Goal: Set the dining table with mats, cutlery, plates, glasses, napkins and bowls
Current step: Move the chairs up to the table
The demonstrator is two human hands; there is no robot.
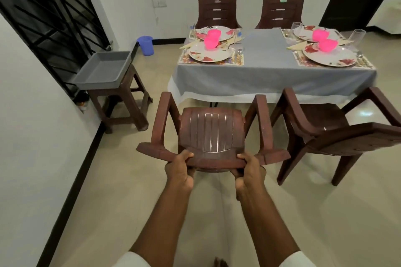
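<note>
Hands grip the top rail of a brown chair (211, 134): left hand (180, 169) and right hand (247, 169) each curl round the backrest's edge, thumbs on top. The set tabletop (267, 69) lies well beyond that grip, past the chair, carrying mats (225, 62), floral plates (209, 53), pink bowls (211, 42), glasses (358, 34) and cutlery. No writing is legible.
</note>
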